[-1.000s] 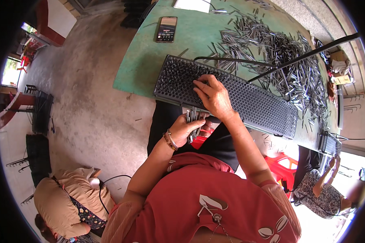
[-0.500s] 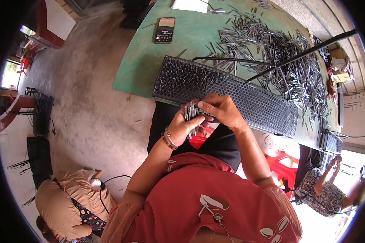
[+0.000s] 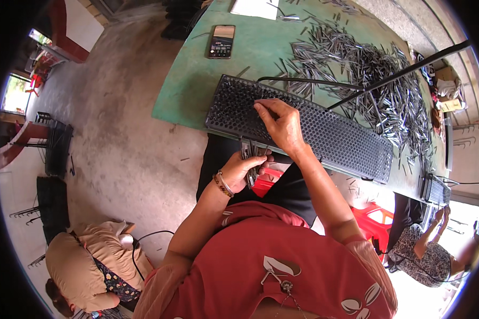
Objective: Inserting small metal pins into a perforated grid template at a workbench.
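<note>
While the left hand (image 3: 241,170) holds a bunch of thin metal sticks (image 3: 246,151) in a closed grip, the right hand (image 3: 286,127) is over the long black tray (image 3: 351,144). Its thumb and finger are close together, but the tips are too small to see well, so I cannot tell if they pinch a stick. The tray lies along the near edge of the green bench (image 3: 183,87), with a big pile of sticks (image 3: 375,66) beyond it. The step looks like filling the holes (image 3: 327,132), since those at the left look fuller. The next move seems to need careful aim at one hole.
</note>
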Available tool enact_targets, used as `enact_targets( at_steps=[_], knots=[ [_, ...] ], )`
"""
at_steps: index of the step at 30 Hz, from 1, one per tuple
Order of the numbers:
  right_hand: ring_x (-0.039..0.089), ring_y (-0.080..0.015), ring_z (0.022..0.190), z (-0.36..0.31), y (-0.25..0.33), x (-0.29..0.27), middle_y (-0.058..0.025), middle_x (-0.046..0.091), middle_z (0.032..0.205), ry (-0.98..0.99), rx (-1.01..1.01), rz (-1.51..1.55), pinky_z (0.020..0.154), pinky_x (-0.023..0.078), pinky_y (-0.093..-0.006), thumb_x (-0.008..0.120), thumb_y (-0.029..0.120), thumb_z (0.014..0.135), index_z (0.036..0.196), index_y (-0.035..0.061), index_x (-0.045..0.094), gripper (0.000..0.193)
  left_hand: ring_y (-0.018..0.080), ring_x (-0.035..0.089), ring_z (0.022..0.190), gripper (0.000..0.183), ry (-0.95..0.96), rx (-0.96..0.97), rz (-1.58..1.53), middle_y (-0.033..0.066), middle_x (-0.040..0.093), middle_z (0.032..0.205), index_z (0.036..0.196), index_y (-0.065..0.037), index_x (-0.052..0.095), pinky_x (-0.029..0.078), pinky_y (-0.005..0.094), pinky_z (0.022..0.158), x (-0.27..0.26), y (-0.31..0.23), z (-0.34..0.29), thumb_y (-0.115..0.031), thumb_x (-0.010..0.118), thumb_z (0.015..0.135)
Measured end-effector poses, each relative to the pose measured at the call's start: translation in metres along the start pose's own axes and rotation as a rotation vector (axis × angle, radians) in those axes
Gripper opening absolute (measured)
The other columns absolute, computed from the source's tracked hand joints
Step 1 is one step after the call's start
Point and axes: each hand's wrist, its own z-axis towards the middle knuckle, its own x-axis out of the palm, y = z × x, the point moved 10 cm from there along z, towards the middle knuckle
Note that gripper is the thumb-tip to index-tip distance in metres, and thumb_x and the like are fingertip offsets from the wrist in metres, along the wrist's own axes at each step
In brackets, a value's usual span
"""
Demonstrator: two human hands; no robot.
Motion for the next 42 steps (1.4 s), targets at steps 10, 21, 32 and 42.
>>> enact_targets(
  at_steps=[10,21,32,42],
  knots=[
    [0.064,-0.0321,0.079,-0.003,0.005,0.01,-0.0142,0.065,0.09,0.04,-0.172,-0.073,0.068,0.052,-0.0362,0.065,0.007,0.082,0.092,-0.0007,0.067,0.012,0.0178,0.064,0.083,0.027,0.005,-0.102,-0.116,0.0071,0.063,0.09,0.112,0.002,0.058,0.055,0.0328,0.077,0.003,0.008,-0.005,-0.009,0.06,0.088],
    [0.063,-0.0236,0.07,-0.008,0.011,0.003,-0.0111,0.061,0.09,0.121,-0.15,-0.14,0.062,0.05,-0.0314,0.07,0.008,0.079,0.094,-0.0002,0.068,0.016,0.0177,0.063,0.078,0.026,0.006,-0.002,-0.102,0.0072,0.062,0.088,0.112,0.001,0.058,0.055,0.0334,0.072,0.004,-0.004,-0.005,-0.012,0.059,0.09],
    [0.056,-0.0087,0.059,-0.031,-0.029,0.002,-0.0045,0.065,0.069,0.341,0.4,0.285,0.054,0.046,-0.0252,0.071,0.02,0.083,0.087,-0.0037,0.069,0.024,0.0158,0.063,0.077,0.027,-0.065,0.067,-0.105,0.0061,0.063,0.085,0.111,-0.001,0.059,0.055,0.0304,0.07,0.005,-0.014,-0.003,-0.019,0.062,0.09],
    [0.056,-0.0074,0.061,0.001,-0.03,-0.013,-0.0039,0.065,0.073,-0.071,0.171,0.067,0.055,0.046,-0.024,0.071,0.02,0.084,0.093,-0.0013,0.068,0.024,0.0129,0.061,0.077,0.026,-0.104,0.015,-0.156,0.003,0.061,0.086,0.11,-0.001,0.06,0.053,0.028,0.067,-0.009,-0.002,-0.001,-0.018,0.06,0.091]
  ],
)
